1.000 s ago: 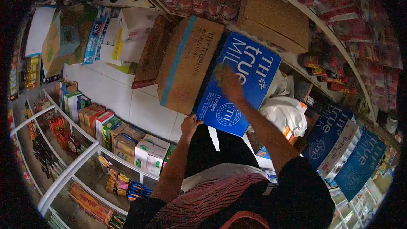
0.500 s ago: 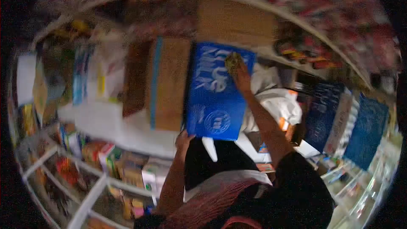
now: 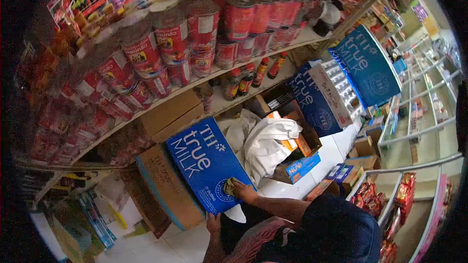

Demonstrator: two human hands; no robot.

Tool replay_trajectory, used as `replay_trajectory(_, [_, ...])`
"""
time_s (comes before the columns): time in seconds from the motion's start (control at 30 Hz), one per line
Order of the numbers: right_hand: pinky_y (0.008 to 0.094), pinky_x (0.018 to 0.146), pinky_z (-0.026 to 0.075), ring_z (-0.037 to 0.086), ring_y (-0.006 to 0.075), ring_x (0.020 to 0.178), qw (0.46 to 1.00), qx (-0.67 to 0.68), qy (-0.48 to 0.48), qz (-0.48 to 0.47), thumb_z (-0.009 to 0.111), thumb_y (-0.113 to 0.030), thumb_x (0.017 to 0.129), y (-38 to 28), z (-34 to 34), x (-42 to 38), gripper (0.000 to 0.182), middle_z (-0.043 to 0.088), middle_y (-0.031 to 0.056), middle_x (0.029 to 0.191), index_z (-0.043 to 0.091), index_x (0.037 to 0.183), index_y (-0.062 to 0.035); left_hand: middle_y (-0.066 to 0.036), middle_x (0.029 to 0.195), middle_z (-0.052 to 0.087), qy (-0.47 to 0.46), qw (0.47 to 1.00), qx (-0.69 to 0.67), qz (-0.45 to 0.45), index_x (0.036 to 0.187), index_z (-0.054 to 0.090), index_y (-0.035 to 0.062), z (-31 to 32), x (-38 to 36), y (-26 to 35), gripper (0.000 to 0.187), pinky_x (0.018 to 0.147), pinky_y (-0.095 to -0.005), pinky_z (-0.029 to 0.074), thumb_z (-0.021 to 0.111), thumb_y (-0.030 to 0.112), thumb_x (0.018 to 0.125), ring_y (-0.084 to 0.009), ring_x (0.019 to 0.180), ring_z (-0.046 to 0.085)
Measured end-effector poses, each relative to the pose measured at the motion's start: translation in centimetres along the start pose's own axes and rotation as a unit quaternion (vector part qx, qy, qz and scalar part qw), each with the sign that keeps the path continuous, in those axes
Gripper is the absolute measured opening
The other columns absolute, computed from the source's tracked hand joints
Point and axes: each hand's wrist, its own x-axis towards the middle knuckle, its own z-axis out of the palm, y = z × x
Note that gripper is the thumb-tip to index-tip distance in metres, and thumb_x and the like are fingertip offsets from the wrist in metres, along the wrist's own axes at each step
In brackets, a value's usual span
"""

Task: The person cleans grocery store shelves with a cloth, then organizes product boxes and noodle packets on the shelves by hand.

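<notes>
A blue TH true MILK carton [image 3: 209, 163] stands in front of me with its printed face towards me. My right hand [image 3: 245, 193] is closed on a crumpled yellow-green cloth [image 3: 228, 188], pressed against the round emblem low on that face. At the carton's lower edge, my left hand [image 3: 213, 223] grips the corner; some of its fingers are hidden. Left of the carton, a brown cardboard box [image 3: 168, 187] with a blue edge stands close by. On the other side lies a bunched white cloth [image 3: 265, 143] over an open box.
Red cans [image 3: 141, 53] fill the shelf above, with red-capped sauce bottles [image 3: 261, 72] below them. More TH true MILK cartons [image 3: 368, 68] stand to the right. A glass display case [image 3: 419, 117] and hanging red packets [image 3: 402, 195] are at the far right. White floor tiles [image 3: 336, 148] show between.
My right hand has moved the cloth from the carton's upper lettering down to its lower emblem. My left hand stays at the lower edge. The view has turned and shows more shelf.
</notes>
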Motion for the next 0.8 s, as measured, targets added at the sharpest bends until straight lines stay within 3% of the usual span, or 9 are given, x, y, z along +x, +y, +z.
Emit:
replay_trajectory(0.13, [0.0424,0.074,0.047,0.057,0.0336,0.092,0.966,0.149,-0.094,0.188,0.053,-0.026,0.078,-3.0,-2.5,2.0,0.030,0.059,0.0181,0.097,0.057,0.098,-0.0039,-0.013,0.070,0.053,-0.115,0.984,-0.037,0.130,0.093,0.048,0.0018,0.8,3.0,-3.3,0.038,0.060,-0.0377,0.042,0.056,0.036,0.080,-0.0294,0.066,0.054])
replay_trajectory(0.2, [0.0432,0.071,0.047,0.059,0.0338,0.084,0.975,0.096,-0.097,0.174,0.054,-0.030,0.076,-4.6,-3.5,2.5,0.033,0.061,0.0174,0.089,0.058,0.094,-0.0032,-0.012,0.070,0.053,-0.116,0.967,-0.086,0.210,0.095,0.047,0.0014,-1.1,3.9,-2.3,0.037,0.062,-0.0362,0.042,0.056,0.034,0.080,-0.0279,0.066,0.054])
replay_trajectory(0.3, [0.0416,0.066,0.047,0.061,0.0313,0.075,0.984,0.070,-0.114,0.120,0.057,-0.034,0.074,-6.4,-2.9,2.3,0.035,0.063,0.0151,0.082,0.059,0.091,-0.0032,-0.012,0.075,0.055,-0.174,0.973,-0.066,0.136,0.100,0.048,0.0016,-9.3,1.8,2.0,0.036,0.067,-0.0344,0.043,0.057,0.029,0.080,-0.0240,0.067,0.054])
replay_trajectory(0.37, [0.0392,0.065,0.047,0.061,0.0286,0.075,0.987,0.092,-0.110,0.076,0.058,-0.033,0.074,-8.3,-2.1,2.2,0.035,0.063,0.0134,0.083,0.059,0.092,-0.0039,-0.011,0.077,0.055,-0.140,0.938,-0.252,0.191,0.107,0.047,0.0033,-12.1,1.3,1.9,0.038,0.068,-0.0328,0.044,0.059,0.025,0.079,-0.0209,0.070,0.055])
replay_trajectory(0.43, [0.0332,0.056,0.043,0.055,0.0193,0.065,0.910,0.391,-0.071,0.117,0.060,-0.036,0.073,-11.1,-2.4,1.8,0.032,0.061,0.0054,0.076,0.060,0.088,-0.0071,-0.011,0.077,0.057,-0.155,0.925,-0.265,0.222,0.108,0.047,0.0038,-14.2,1.4,-1.1,0.037,0.066,-0.0327,0.044,0.059,0.024,0.079,-0.0211,0.070,0.056])
replay_trajectory(0.53, [0.0262,0.051,0.037,0.047,0.0103,0.061,0.824,0.532,-0.094,0.169,0.062,-0.036,0.074,-18.7,-10.4,-0.2,0.027,0.053,-0.0021,0.069,0.059,0.083,-0.0109,-0.011,0.076,0.059,-0.170,0.925,-0.199,0.277,0.109,0.048,0.0047,-19.2,2.2,-3.6,0.035,0.062,-0.0326,0.045,0.060,0.020,0.079,-0.0213,0.069,0.058])
replay_trajectory(0.67, [0.0215,0.047,0.033,0.043,0.0060,0.055,0.803,0.568,0.103,0.149,0.066,-0.030,0.072,-20.4,-12.6,-1.7,0.022,0.050,-0.0039,0.065,0.057,0.080,-0.0112,-0.009,0.078,0.062,-0.174,0.937,-0.049,0.300,0.111,0.047,0.0036,-27.5,-1.8,3.6,0.035,0.061,-0.0311,0.046,0.058,0.016,0.080,-0.0161,0.071,0.059])
replay_trajectory(0.77, [0.0224,0.049,0.038,0.050,0.0088,0.057,0.707,0.629,0.237,0.219,0.064,-0.024,0.074,-17.8,-12.1,-2.4,0.020,0.055,-0.0008,0.069,0.057,0.083,-0.0073,-0.010,0.099,0.057,-0.244,0.865,-0.278,0.340,0.123,0.038,0.0054,-22.5,0.8,6.6,0.051,0.070,-0.0292,0.045,0.061,0.009,0.077,-0.0157,0.087,0.054])
replay_trajectory(0.8, [0.0227,0.051,0.041,0.053,0.0097,0.061,0.658,0.655,0.259,0.266,0.063,-0.023,0.075,-17.5,-12.6,-3.5,0.021,0.058,0.0007,0.074,0.058,0.086,-0.0060,-0.012,0.118,0.046,-0.281,0.826,-0.373,0.314,0.129,0.027,0.0068,-22.7,-1.2,10.0,0.062,0.086,-0.0312,0.039,0.061,0.010,0.078,-0.0181,0.103,0.047])
